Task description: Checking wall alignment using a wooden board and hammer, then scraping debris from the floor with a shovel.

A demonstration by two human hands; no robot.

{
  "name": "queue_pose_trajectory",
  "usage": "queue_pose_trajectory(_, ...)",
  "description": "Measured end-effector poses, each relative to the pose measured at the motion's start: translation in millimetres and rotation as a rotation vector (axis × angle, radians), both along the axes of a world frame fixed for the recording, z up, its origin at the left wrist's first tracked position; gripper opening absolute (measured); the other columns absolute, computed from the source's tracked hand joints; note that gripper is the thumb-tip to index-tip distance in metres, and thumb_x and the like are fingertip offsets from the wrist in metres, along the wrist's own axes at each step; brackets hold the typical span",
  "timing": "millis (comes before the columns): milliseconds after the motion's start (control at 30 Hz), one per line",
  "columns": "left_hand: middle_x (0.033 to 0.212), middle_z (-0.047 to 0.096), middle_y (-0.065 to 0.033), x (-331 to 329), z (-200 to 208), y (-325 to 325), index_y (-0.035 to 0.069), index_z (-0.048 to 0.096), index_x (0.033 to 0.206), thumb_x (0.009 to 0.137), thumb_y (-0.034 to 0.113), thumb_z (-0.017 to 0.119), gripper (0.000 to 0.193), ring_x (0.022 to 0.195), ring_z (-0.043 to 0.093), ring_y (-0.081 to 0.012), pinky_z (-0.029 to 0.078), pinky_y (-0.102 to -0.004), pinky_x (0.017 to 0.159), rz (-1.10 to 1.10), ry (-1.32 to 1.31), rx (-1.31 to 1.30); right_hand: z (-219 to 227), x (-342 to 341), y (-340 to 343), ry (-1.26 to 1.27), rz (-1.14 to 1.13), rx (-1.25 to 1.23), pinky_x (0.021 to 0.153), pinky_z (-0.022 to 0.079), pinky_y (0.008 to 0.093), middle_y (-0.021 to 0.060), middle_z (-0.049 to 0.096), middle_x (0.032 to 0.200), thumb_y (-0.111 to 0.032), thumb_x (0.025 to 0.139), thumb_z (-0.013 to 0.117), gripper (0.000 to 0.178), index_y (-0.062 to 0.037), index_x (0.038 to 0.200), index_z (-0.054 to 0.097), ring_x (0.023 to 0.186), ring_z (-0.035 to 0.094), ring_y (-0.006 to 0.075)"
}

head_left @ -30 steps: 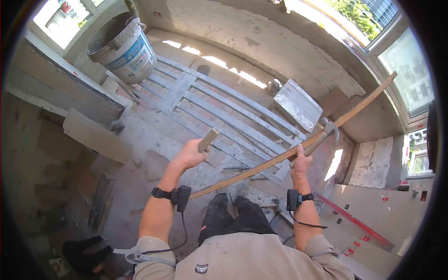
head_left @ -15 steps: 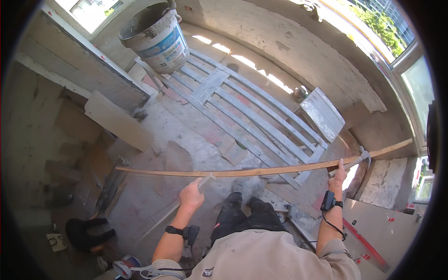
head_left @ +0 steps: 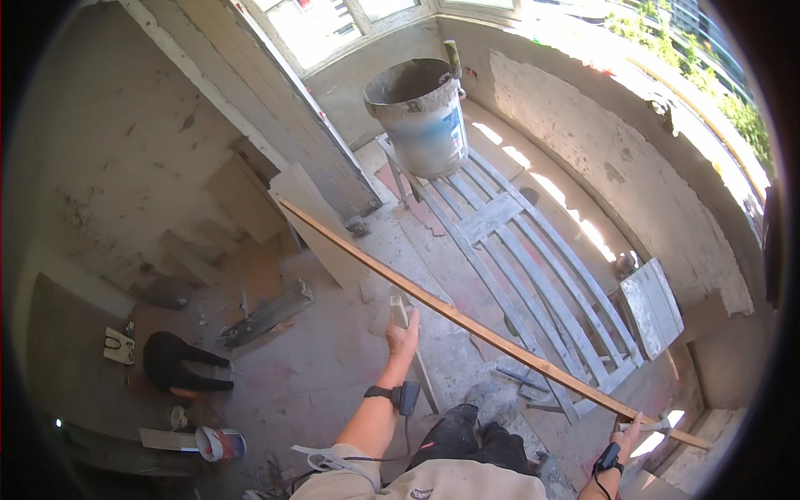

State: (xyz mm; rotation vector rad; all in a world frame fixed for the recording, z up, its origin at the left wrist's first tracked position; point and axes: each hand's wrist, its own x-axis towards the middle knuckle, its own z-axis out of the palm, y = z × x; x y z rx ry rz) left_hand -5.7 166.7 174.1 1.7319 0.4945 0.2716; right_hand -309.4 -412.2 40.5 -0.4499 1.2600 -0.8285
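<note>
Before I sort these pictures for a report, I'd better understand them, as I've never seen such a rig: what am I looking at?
There is no robot: these are a person's own bare hands, with dark devices strapped to the wrists. The view comes from a wide fisheye camera on that person's head, looking down, so straight edges bend near the rim. The left hand holds a pale strip. The right hand grips a long wooden strip together with a hammer. Beyond them, a large bucket stands on a grey slatted frame. At lower left, another person is bending over.
</note>
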Motion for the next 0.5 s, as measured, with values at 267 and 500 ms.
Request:
queue_pose_trajectory(267,0.096,0.068,-0.0115,38,35,-37,0.002,0.055,0.120,0.087,0.026,0.070,0.044,0.088,0.065,-0.0283,0.050,-0.0380,0.082,0.081,-0.082,0.096,-33,-14,-22,-0.002,0.099,0.060,0.071,0.060,0.0394,0.0110,0.058,0.103,-0.024,0.087,0.072,0.041,-0.0044,0.115,0.050,0.088,0.063,0.0260)
queue_pose_trajectory(500,0.116,0.060,-0.0150,63,-6,-12,-0.008,0.055,0.123,0.082,0.043,0.072,0.068,0.105,0.056,-0.0221,0.045,-0.0348,0.091,0.152,0.177,-0.002,-25,-9,-24,-0.228,0.350,0.098,0.083,0.056,0.0378,0.0126,0.060,0.101,-0.016,0.090,0.066,0.032,0.0000,0.114,0.052,0.090,0.062,0.0264)
